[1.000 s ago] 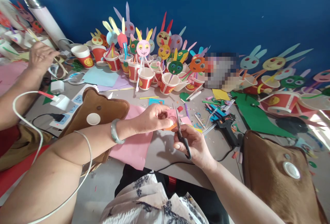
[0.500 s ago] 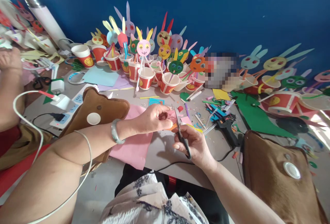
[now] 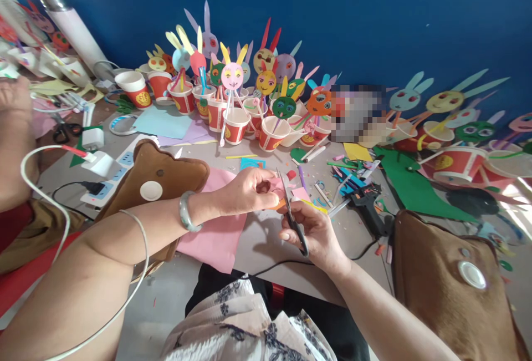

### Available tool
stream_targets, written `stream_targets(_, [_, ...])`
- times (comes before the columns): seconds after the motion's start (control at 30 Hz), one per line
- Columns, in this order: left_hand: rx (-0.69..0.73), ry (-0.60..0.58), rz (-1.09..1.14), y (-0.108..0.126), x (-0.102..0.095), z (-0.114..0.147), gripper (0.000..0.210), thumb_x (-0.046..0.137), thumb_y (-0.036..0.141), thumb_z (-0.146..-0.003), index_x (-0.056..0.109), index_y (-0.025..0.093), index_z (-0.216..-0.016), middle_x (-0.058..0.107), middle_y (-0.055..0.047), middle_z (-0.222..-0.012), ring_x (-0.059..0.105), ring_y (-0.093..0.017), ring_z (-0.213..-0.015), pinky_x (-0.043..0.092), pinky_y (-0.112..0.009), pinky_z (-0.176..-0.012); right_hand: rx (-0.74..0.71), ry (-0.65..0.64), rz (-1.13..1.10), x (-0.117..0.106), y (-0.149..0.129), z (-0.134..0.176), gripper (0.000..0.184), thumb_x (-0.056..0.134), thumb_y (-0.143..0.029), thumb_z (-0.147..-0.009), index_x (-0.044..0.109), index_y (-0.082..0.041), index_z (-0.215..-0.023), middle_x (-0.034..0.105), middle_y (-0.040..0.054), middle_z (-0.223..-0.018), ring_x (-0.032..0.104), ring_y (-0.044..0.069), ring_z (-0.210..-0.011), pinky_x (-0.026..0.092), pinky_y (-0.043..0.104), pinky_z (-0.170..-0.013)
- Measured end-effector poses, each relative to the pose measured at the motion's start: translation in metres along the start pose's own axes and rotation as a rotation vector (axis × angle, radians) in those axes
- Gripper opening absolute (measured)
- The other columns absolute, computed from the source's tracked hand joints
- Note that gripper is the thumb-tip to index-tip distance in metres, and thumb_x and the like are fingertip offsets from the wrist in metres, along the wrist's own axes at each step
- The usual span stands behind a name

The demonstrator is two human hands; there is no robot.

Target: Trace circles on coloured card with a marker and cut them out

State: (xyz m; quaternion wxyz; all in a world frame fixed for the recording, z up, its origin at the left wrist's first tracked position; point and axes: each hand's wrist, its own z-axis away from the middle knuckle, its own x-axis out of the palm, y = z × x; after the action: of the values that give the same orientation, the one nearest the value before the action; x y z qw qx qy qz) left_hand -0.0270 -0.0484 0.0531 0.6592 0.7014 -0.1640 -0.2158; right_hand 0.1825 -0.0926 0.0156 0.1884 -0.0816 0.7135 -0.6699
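My left hand pinches a small piece of orange paper between thumb and fingers. My right hand is closed round the dark handles of a pair of scissors, blades pointing up and away from me. The blades stand right beside the orange paper; whether they touch it I cannot tell. Pink scraps show just behind the fingertips, partly hidden. Beneath my left forearm lies a sheet of pink paper on the table.
Red-and-white paper cups with paper rabbit heads stand along the blue wall. A black glue gun lies to the right among paper scraps. Brown plush pouches sit on both sides. A power strip and another person's arm are at left.
Almost nothing differs. Both hands, the orange paper and the scissors keep nearly the same place, and the view has shifted very slightly.
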Motion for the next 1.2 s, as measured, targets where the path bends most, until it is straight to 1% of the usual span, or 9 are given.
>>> stream_targets(0.3, [-0.010,-0.012,0.027,0.0002,0.0006,0.0010,0.022,0.064,0.029,-0.075,0.047,0.018,-0.065,0.041,0.005,-0.061,0.036,-0.007,-0.057,0.028,-0.024,-0.053,-0.009,0.026,0.012,0.0007,0.0021,0.0002,0.054,0.089,-0.060,-0.067,0.065,-0.020,-0.093,0.057,-0.0041,-0.060,0.051,0.012,-0.055,0.043,0.027,-0.056])
stream_targets(0.47, [0.000,-0.010,0.041,0.0004,0.0007,0.0011,0.024,0.066,0.033,-0.079,0.051,0.018,-0.068,0.044,0.004,-0.062,0.041,-0.008,-0.058,0.031,-0.024,-0.054,-0.012,0.039,0.003,0.0001,0.0016,0.0006,0.053,0.089,-0.060,-0.068,0.065,-0.020,-0.094,0.058,-0.0040,-0.061,0.051,0.012,-0.054,0.042,0.027,-0.056])
stream_targets(0.6, [0.003,-0.025,0.090,0.0022,0.0013,0.0003,0.028,0.072,0.035,-0.078,0.053,0.016,-0.070,0.047,0.004,-0.065,0.044,-0.008,-0.060,0.035,-0.023,-0.056,-0.002,0.048,-0.006,-0.0010,-0.0003,0.0002,0.055,0.088,-0.063,-0.067,0.066,-0.020,-0.094,0.060,-0.0022,-0.063,0.052,0.013,-0.056,0.042,0.027,-0.054])
stream_targets(0.77, [-0.025,-0.025,0.129,0.0033,0.0016,-0.0003,0.029,0.067,0.034,-0.082,0.051,0.016,-0.066,0.049,0.003,-0.064,0.048,-0.009,-0.061,0.040,-0.023,-0.058,-0.001,0.058,-0.006,-0.0011,-0.0005,-0.0002,0.054,0.088,-0.063,-0.068,0.065,-0.020,-0.093,0.058,-0.0029,-0.060,0.051,0.013,-0.056,0.042,0.027,-0.054])
stream_targets(0.97, [-0.021,-0.028,0.134,0.0039,0.0007,0.0001,0.025,0.065,0.031,-0.083,0.052,0.016,-0.067,0.050,0.003,-0.062,0.048,-0.008,-0.059,0.039,-0.022,-0.057,0.016,0.058,-0.005,-0.0008,0.0000,0.0008,0.056,0.088,-0.063,-0.067,0.065,-0.020,-0.094,0.060,-0.0020,-0.062,0.052,0.013,-0.056,0.044,0.027,-0.055])
stream_targets(1.2, [-0.024,-0.025,0.132,0.0039,0.0004,0.0005,0.023,0.065,0.030,-0.082,0.053,0.016,-0.067,0.053,0.002,-0.061,0.049,-0.008,-0.058,0.040,-0.022,-0.057,0.018,0.043,0.021,-0.0002,-0.0038,0.0010,0.058,0.086,-0.066,-0.067,0.064,-0.020,-0.094,0.058,-0.0021,-0.060,0.051,0.014,-0.056,0.043,0.028,-0.054])
